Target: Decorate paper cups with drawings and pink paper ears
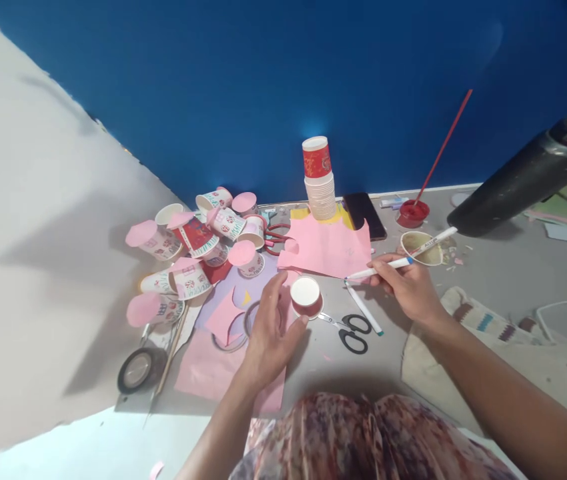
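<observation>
Left hand (269, 327): half-open, fairly wide, thumb and fingers curved around the left and near sides of the small cup (306, 297). Can't tell if the skin touches it. Cup sits on the table (331, 363) at center, white end up, dark red side showing.

Right hand (408, 287): narrow pinch on a white marker (376, 269), blue at its right end, other end pointing left toward the near edge of the pink sheet (331, 247). Another white marker (433, 242) slants over the bowl (421, 248) just beyond that hand (can't tell if the fingers hold it too).

Third marker (363, 308), teal at its near end, lies right of the cup, beside the scissors (351, 331). Scissors: black handles to the right, blades pointing left at the cup.

Far side: stack of paper cups (320, 190) with a red-printed one on top, standing by the pink sheet and yellow paper (342, 215). Phone (365, 215) just right of it. Further right, red pot (413, 214) with a thin red stick (444, 145) leaning out, then a big dark cylinder (508, 179), tilted.

Left side: pile of decorated cups (193, 233), several with pink discs (some tipped over). Tape roll (136, 371) at near left. Pink paper (228, 367) lies left of the left hand, partly under it.
</observation>
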The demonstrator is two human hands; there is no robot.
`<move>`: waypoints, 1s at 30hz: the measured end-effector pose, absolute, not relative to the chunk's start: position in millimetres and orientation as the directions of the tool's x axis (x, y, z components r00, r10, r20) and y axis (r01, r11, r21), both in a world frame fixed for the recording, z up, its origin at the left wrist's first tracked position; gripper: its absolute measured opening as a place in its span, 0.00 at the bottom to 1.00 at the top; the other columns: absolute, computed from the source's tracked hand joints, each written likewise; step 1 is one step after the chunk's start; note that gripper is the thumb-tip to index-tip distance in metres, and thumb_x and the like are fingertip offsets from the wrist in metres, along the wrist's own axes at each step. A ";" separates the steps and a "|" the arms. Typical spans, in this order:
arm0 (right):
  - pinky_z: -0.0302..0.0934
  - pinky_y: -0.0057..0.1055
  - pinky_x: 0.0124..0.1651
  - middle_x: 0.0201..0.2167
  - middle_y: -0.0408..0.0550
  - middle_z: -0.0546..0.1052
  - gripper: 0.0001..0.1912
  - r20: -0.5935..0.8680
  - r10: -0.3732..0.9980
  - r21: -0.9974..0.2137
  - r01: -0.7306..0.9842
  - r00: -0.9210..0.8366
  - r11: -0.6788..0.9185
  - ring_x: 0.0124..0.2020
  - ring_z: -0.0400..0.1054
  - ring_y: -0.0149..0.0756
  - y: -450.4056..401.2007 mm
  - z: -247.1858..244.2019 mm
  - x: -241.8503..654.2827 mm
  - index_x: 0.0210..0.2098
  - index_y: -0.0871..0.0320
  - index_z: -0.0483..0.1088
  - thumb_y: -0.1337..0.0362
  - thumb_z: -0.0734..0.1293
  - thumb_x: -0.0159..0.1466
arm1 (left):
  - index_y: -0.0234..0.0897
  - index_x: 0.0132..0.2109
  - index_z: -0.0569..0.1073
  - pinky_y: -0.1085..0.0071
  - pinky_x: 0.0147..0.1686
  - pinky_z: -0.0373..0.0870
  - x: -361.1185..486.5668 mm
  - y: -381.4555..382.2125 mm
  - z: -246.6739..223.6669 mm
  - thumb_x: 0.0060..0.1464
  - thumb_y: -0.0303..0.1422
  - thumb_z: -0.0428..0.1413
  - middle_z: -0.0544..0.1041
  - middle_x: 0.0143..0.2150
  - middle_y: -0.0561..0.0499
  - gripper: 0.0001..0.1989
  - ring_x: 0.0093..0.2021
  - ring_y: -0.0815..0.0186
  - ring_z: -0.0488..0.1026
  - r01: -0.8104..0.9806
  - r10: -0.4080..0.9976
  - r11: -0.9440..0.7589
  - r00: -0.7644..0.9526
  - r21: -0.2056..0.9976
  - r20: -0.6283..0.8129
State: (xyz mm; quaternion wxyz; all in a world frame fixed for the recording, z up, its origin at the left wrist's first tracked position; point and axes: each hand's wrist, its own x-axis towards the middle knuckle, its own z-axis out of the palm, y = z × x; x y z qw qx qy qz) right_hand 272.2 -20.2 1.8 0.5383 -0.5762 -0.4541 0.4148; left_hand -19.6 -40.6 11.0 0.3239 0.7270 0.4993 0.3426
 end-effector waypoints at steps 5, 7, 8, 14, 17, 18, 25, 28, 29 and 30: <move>0.47 0.25 0.19 0.20 0.43 0.76 0.20 -0.069 0.965 -0.993 -0.108 0.251 -0.043 0.17 0.58 0.25 -17.2 -9.7 273.5 0.32 0.57 0.79 0.46 0.77 0.60 | 0.41 0.70 0.68 0.49 0.71 0.62 -8.8 -16.2 20.2 0.59 0.36 0.64 0.72 0.71 0.40 0.33 0.71 0.47 0.69 0.438 0.957 -0.156 0.288 0.885 0.027; 0.46 0.25 0.18 0.19 0.43 0.76 0.21 -0.091 0.964 -0.984 -0.172 0.250 -0.048 0.17 0.58 0.25 -16.6 -10.0 273.9 0.32 0.58 0.79 0.45 0.78 0.58 | 0.40 0.65 0.73 0.51 0.69 0.63 -7.2 -7.1 20.4 0.56 0.36 0.66 0.76 0.67 0.42 0.30 0.68 0.48 0.71 0.365 0.968 -0.073 0.248 0.928 -0.021; 0.46 0.25 0.19 0.19 0.43 0.75 0.21 -0.098 0.964 -0.979 -0.199 0.246 -0.049 0.17 0.58 0.25 -16.6 -8.7 274.0 0.32 0.58 0.79 0.45 0.79 0.57 | 0.40 0.62 0.75 0.53 0.67 0.65 -6.6 -3.4 19.6 0.55 0.37 0.68 0.78 0.64 0.42 0.28 0.65 0.48 0.73 0.289 0.973 -0.036 0.229 0.957 -0.033; 0.49 0.26 0.20 0.20 0.42 0.76 0.22 -0.104 0.975 -0.948 -0.316 0.197 -0.037 0.17 0.57 0.24 -25.8 9.0 268.8 0.34 0.55 0.81 0.43 0.81 0.54 | 0.37 0.56 0.79 0.55 0.53 0.76 3.5 2.1 16.4 0.54 0.42 0.69 0.84 0.46 0.43 0.25 0.48 0.51 0.82 -0.379 0.915 0.333 0.349 0.863 -0.200; 0.50 0.27 0.21 0.21 0.43 0.77 0.20 -0.081 0.982 -0.939 -0.344 0.173 -0.016 0.17 0.57 0.25 -32.7 16.1 264.6 0.35 0.55 0.81 0.46 0.81 0.56 | 0.37 0.58 0.77 0.46 0.54 0.77 12.6 -3.1 15.6 0.57 0.43 0.66 0.84 0.48 0.42 0.25 0.51 0.45 0.83 -0.495 0.817 0.546 0.493 0.676 -0.299; 0.50 0.27 0.21 0.21 0.43 0.77 0.19 -0.070 0.983 -0.936 -0.353 0.170 -0.006 0.17 0.57 0.25 -34.3 17.6 263.4 0.34 0.55 0.81 0.47 0.81 0.56 | 0.37 0.59 0.76 0.44 0.54 0.77 15.1 -4.9 14.5 0.58 0.44 0.65 0.84 0.49 0.42 0.25 0.52 0.43 0.83 -0.509 0.784 0.597 0.535 0.620 -0.316; 0.47 0.26 0.19 0.16 0.41 0.72 0.18 -0.128 0.982 -0.923 -0.378 0.135 -0.068 0.17 0.59 0.27 -39.5 18.9 257.6 0.31 0.54 0.80 0.47 0.82 0.55 | 0.37 0.61 0.72 0.51 0.42 0.82 24.4 -12.4 -2.8 0.60 0.51 0.65 0.83 0.50 0.39 0.31 0.47 0.44 0.85 -0.491 0.709 0.682 0.626 0.543 -0.324; 0.50 0.26 0.20 0.17 0.41 0.72 0.17 -0.180 0.979 -0.919 -0.372 0.093 -0.133 0.19 0.61 0.28 -42.8 17.5 254.9 0.33 0.55 0.80 0.50 0.82 0.55 | 0.37 0.60 0.73 0.56 0.39 0.81 26.9 -12.7 -7.9 0.60 0.49 0.65 0.83 0.47 0.41 0.29 0.43 0.48 0.85 -0.492 0.751 0.638 0.568 0.592 -0.337; 0.51 0.26 0.21 0.18 0.41 0.72 0.16 -0.191 0.979 -0.919 -0.363 0.075 -0.152 0.19 0.60 0.28 -44.4 16.6 254.2 0.33 0.55 0.80 0.51 0.81 0.55 | 0.37 0.60 0.73 0.58 0.39 0.81 27.6 -12.4 -8.4 0.59 0.48 0.65 0.83 0.47 0.42 0.29 0.41 0.50 0.85 -0.491 0.764 0.624 0.546 0.609 -0.343; 0.52 0.27 0.21 0.18 0.41 0.73 0.15 -0.197 0.979 -0.922 -0.349 0.056 -0.166 0.19 0.60 0.28 -46.3 15.7 253.7 0.33 0.55 0.80 0.52 0.81 0.55 | 0.36 0.60 0.73 0.59 0.39 0.80 28.1 -11.9 -8.2 0.59 0.47 0.66 0.83 0.46 0.42 0.28 0.40 0.52 0.85 -0.489 0.779 0.607 0.522 0.626 -0.348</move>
